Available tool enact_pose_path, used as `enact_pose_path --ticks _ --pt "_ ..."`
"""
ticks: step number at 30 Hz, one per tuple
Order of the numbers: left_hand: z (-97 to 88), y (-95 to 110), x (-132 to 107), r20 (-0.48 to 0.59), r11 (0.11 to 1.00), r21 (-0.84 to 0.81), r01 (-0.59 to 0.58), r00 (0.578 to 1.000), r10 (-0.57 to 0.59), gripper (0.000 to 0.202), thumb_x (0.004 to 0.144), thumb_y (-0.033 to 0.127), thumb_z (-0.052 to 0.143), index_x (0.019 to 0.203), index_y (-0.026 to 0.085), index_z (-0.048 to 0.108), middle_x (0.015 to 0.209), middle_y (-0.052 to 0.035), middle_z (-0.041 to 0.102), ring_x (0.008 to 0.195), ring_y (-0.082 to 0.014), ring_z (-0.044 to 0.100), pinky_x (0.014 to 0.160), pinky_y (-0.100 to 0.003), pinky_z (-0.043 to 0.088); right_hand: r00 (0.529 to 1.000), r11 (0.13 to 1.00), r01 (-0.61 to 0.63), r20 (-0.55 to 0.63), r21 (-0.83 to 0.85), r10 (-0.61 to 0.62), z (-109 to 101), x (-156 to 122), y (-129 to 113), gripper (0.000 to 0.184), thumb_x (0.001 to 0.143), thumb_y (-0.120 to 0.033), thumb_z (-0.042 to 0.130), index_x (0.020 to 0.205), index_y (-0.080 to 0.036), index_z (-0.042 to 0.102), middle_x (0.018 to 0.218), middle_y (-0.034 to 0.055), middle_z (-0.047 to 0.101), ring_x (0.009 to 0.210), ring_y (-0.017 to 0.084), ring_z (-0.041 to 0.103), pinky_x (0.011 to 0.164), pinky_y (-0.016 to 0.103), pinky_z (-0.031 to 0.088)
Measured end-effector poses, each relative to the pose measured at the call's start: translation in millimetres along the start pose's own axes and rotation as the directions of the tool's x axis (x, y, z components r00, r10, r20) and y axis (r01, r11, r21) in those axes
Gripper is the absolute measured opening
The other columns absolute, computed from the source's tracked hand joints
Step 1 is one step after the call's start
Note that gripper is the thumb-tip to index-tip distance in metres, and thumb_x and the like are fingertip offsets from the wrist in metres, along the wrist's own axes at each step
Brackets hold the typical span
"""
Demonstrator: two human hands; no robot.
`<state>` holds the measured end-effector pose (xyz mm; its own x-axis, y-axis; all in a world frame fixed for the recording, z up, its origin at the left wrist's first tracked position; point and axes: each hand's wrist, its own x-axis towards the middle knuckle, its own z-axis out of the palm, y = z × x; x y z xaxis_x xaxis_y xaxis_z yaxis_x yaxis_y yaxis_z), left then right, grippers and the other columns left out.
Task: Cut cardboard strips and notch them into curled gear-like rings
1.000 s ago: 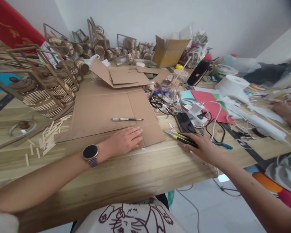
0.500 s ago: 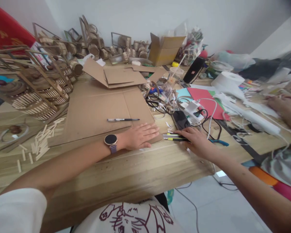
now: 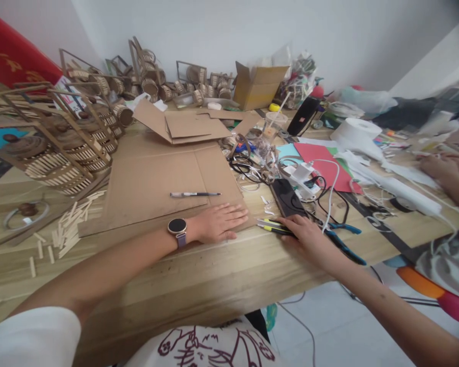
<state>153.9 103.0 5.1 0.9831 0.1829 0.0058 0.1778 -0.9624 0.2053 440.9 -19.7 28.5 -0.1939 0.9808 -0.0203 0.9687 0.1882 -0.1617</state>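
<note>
My left hand (image 3: 220,223) lies flat, fingers stretched out, on the near right corner of a brown cardboard sheet (image 3: 153,176). Beyond it, a pen (image 3: 196,194) rests across the cardboard. My right hand (image 3: 304,234) is closed around the rear end of a yellow and black utility knife (image 3: 272,226), low on the wooden table. The knife's front end points left toward the cardboard's corner. Close to my right hand are a dark phone (image 3: 286,196) and blue-handled pliers (image 3: 346,245), partly hidden behind the wrist.
Wooden lanterns (image 3: 61,163) crowd the left, near loose wooden sticks (image 3: 71,224). Folded cardboard (image 3: 193,125) and an open box (image 3: 260,86) stand at the back. Cables, red paper (image 3: 325,165) and a white roll (image 3: 355,132) cover the right. Another person's hand (image 3: 441,165) is far right.
The view has shifted slightly, so the table sits a little lower. My right hand stays on the utility knife, which has turned slightly. More of the pliers shows now. My left hand remains flat.
</note>
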Motion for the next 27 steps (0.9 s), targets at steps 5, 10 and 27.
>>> enact_pose_path --ticks 5,10,27 --pt "1.3 -1 1 -0.011 0.999 -0.032 0.002 1.000 -0.003 0.060 0.104 0.048 0.022 0.154 0.015 0.026 0.161 -0.0068 0.024 0.151 -0.0210 0.013 0.122 -0.038 0.008 0.997 0.999 -0.049 -0.056 0.014 0.050 8 -10 -10 0.040 0.090 -0.027 0.048 0.128 -0.021 0.061 0.109 0.0132 0.065 0.097 0.028 0.062 0.085 0.043 0.050" --pt "0.8 -1 2 0.003 0.996 -0.082 0.019 1.000 -0.019 0.060 0.104 0.046 0.021 0.153 0.013 0.027 0.161 -0.0069 0.024 0.151 -0.0214 0.014 0.122 -0.041 0.010 0.995 0.995 -0.092 -0.033 0.028 0.093 11 -17 -23 0.039 0.090 -0.026 0.046 0.125 -0.020 0.061 0.111 0.0129 0.065 0.101 0.028 0.062 0.089 0.043 0.050" --pt "-20.9 -3 -37 -0.273 0.988 -0.132 0.079 0.955 -0.113 0.050 0.105 0.033 0.023 0.142 0.009 0.046 0.155 -0.0117 0.039 0.148 -0.0178 0.025 0.121 -0.038 0.025 0.984 0.960 -0.080 -0.133 0.269 0.119 38 -24 -98 0.044 0.089 -0.038 0.051 0.131 -0.027 0.061 0.106 0.0090 0.068 0.101 0.027 0.067 0.085 0.039 0.057"
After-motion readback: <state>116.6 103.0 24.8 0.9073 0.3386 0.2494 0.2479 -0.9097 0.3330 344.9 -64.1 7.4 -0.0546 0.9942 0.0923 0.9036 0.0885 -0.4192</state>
